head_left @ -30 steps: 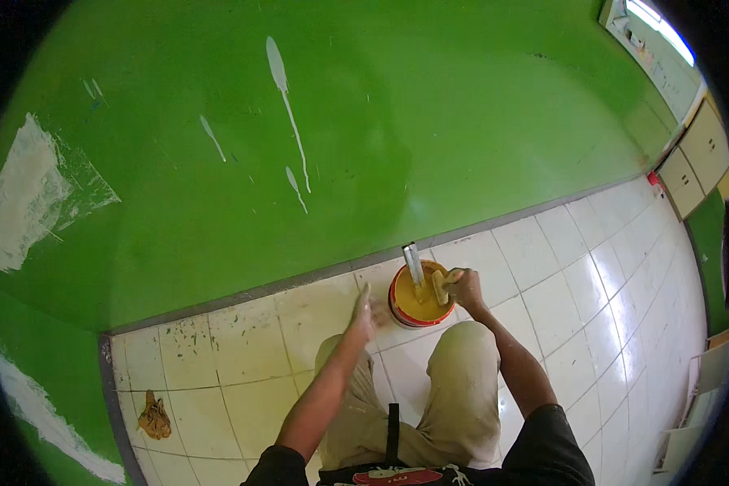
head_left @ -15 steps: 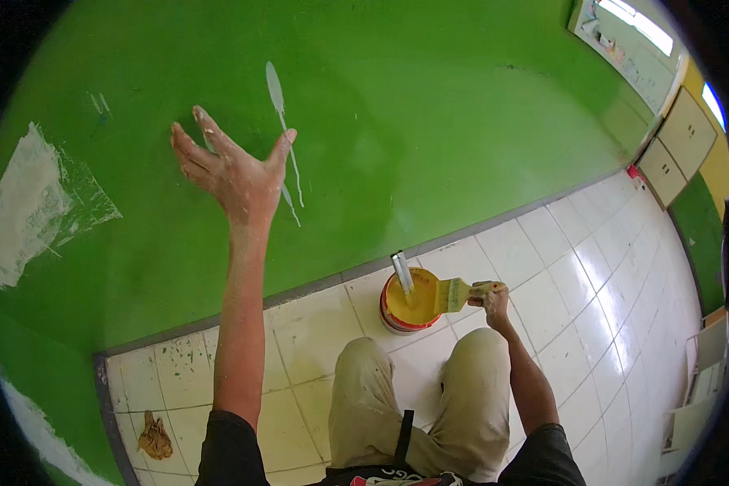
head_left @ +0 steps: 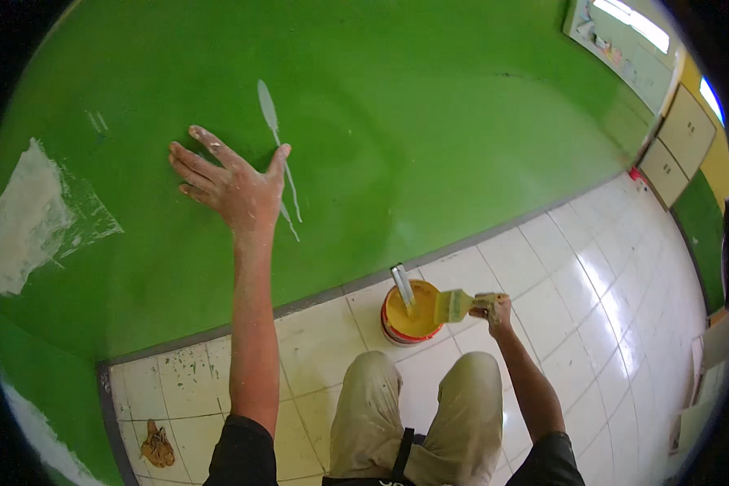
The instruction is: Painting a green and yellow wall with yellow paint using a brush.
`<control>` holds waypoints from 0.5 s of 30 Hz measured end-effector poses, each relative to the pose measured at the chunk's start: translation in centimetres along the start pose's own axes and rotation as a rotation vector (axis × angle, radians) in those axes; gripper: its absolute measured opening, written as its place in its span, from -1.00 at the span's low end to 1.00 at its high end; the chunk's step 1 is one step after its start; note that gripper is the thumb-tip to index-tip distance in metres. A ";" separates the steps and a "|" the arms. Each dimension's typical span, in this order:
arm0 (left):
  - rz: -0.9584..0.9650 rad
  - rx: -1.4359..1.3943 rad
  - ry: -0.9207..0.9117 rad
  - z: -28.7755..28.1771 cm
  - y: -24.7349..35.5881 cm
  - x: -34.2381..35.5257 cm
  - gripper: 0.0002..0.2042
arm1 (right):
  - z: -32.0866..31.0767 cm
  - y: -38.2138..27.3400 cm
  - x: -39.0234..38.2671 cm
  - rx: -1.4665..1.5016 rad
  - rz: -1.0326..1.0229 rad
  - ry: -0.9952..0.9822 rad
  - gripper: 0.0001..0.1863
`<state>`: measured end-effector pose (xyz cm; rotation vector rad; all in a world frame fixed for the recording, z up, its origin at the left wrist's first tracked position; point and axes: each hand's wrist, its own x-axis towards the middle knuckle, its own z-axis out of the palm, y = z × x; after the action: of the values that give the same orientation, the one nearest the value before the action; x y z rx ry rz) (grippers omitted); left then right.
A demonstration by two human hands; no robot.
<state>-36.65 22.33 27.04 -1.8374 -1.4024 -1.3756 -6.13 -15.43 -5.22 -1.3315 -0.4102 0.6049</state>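
My left hand (head_left: pixel 241 188) is spread with its fingers apart, against or just in front of the green wall (head_left: pixel 364 113), beside a pale drip mark (head_left: pixel 268 108). Whitish dust coats its fingers. My right hand (head_left: pixel 494 311) is closed round the handle of a wide paintbrush (head_left: pixel 457 305), whose yellow bristles reach the right rim of a red bucket (head_left: pixel 394 334). Yellow paint (head_left: pixel 424 306) fills part of the bucket. A second tool with a silvery metal handle (head_left: pixel 402 283) leans in it, its lower end hidden in the paint.
A rough white patch (head_left: pixel 29 219) covers part of the wall at the left. On the tiled floor (head_left: pixel 316 348) lies a crumpled brown lump (head_left: pixel 157 445). Green flecks (head_left: pixel 188 366) dot the tiles near the corner. Pale cabinets (head_left: pixel 676 150) stand at the far right.
My left hand appears slightly lower in the picture, its fingers still spread. The bucket and brush also sit a little lower as the view shifts. My right hand keeps its hold.
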 end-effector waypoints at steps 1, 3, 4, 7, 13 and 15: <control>0.000 -0.022 -0.007 0.0 0.2 -0.2 0.21 | 0.2 0.3 -0.1 -0.029 0.055 0.037 -0.71; 0.004 -0.008 0.003 -0.3 0.0 -0.3 0.22 | 0.5 0.3 -0.9 -0.004 0.110 0.049 -0.67; 0.015 -0.007 -0.003 -0.4 0.0 -0.2 0.22 | 0.4 -0.2 -1.0 0.005 0.110 0.026 -0.67; 0.038 0.007 0.004 -0.6 -0.4 -0.1 0.21 | 0.2 -1.5 -1.2 -0.057 -0.022 -0.033 -0.28; 0.071 0.058 0.012 -1.0 -0.3 -0.4 0.20 | 1.5 1.3 -0.1 0.060 0.037 -0.017 -0.28; 0.067 0.056 0.017 -1.5 0.3 0.2 0.20 | 1.1 1.3 0.3 0.041 0.144 0.054 -0.47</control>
<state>-37.06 21.10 27.87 -1.8164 -1.3445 -1.3032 -6.74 -14.23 -6.30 -1.3423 -0.2577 0.6913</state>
